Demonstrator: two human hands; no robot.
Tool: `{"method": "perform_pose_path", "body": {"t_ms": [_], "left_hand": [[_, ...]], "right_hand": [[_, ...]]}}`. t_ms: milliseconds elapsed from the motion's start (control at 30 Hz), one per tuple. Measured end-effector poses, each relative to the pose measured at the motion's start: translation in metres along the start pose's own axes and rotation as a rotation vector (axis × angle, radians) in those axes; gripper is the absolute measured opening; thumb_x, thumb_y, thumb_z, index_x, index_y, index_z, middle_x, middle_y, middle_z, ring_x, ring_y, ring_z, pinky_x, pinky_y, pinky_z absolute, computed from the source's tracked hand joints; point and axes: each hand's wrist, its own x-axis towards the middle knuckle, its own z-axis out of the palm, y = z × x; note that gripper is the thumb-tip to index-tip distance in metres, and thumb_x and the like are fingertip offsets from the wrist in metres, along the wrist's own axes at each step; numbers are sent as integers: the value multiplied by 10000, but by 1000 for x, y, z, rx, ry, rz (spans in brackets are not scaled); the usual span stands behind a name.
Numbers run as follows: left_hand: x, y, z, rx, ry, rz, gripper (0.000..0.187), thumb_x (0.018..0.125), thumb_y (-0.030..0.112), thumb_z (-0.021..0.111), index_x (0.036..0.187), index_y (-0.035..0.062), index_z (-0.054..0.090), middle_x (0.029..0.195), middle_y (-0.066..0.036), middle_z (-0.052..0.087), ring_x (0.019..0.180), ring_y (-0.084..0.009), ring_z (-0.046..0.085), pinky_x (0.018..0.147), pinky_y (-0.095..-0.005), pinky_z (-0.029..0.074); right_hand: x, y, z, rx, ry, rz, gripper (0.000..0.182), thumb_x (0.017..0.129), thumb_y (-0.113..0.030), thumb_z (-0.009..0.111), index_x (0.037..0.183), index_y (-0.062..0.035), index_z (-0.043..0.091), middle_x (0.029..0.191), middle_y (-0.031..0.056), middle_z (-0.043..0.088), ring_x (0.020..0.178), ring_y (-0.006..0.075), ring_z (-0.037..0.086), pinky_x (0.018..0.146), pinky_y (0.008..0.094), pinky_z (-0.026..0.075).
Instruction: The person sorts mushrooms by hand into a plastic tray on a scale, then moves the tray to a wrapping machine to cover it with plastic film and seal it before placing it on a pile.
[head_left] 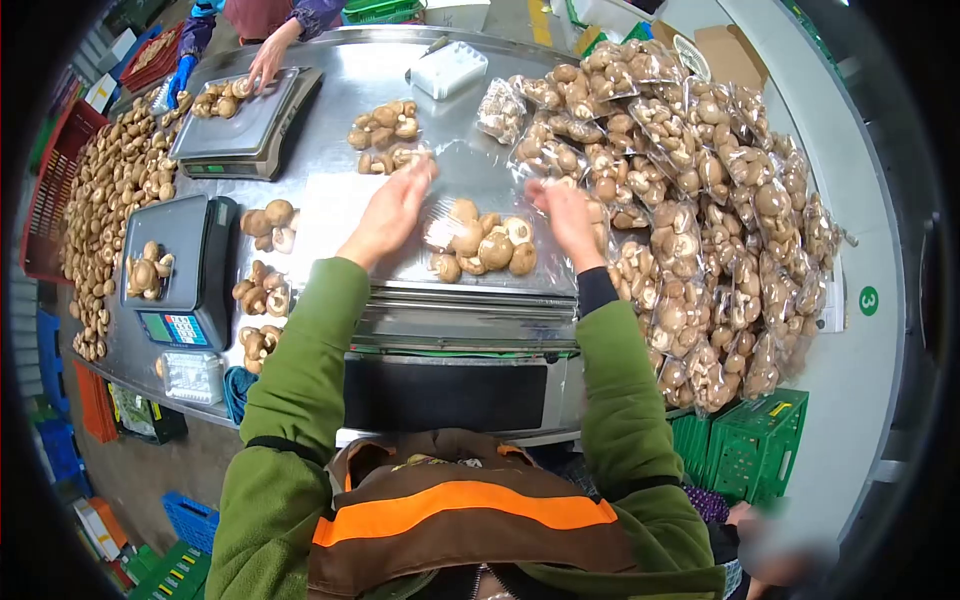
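A group of shiitake mushrooms point(490, 245) lies between my hands on the metal work surface, with clear plastic film point(440, 222) shining at its left side. My left hand point(398, 208) is raised at the left of this group, fingers stretched forward and slightly blurred at the tips, close to another small mushroom pile point(385, 125). On the other side, my right hand point(565, 215) has its fingers bent inward near the bagged mushrooms point(680, 220). Whatever its fingertips may pinch is too blurred to make out.
At left stand a scale point(168, 250) bearing mushrooms and another scale point(235, 140), where a co-worker's hand point(270, 55) touches mushrooms. Loose mushrooms point(120, 190) heap beyond. White trays point(448, 70) stand at the back, clear trays point(193, 377) front left. Green crates point(760, 445) are below right.
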Motion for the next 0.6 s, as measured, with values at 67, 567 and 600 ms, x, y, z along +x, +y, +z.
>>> {"method": "perform_pose_path", "body": {"t_ms": [67, 567, 600], "left_hand": [[-10, -21, 7, 252, -183, 149, 534, 966, 375, 464, 1283, -52, 508, 1440, -228, 385, 1382, -348, 301, 1144, -395, 235], [-23, 7, -12, 273, -294, 129, 777, 632, 512, 810, 1141, 13, 502, 1159, -210, 578, 1066, -369, 554, 906, -428, 443], [-25, 10, -12, 237, -350, 23, 776, 639, 511, 810, 1145, 17, 492, 1100, -215, 607, 1019, -377, 585, 874, -435, 463]], "right_hand": [[-9, 3, 9, -4, 24, 57, 395, 1004, -271, 406, 1013, 46, 640, 952, 130, 695, 875, 171, 657, 785, 278, 511], [-38, -3, -17, -175, -309, 271, 439, 957, -389, 530, 776, -4, 641, 668, 11, 610, 597, 90, 513, 575, 266, 432], [-41, -3, -18, -177, -307, 265, 439, 957, -389, 530, 776, -4, 641, 668, 11, 610, 597, 90, 513, 575, 266, 432]]}}
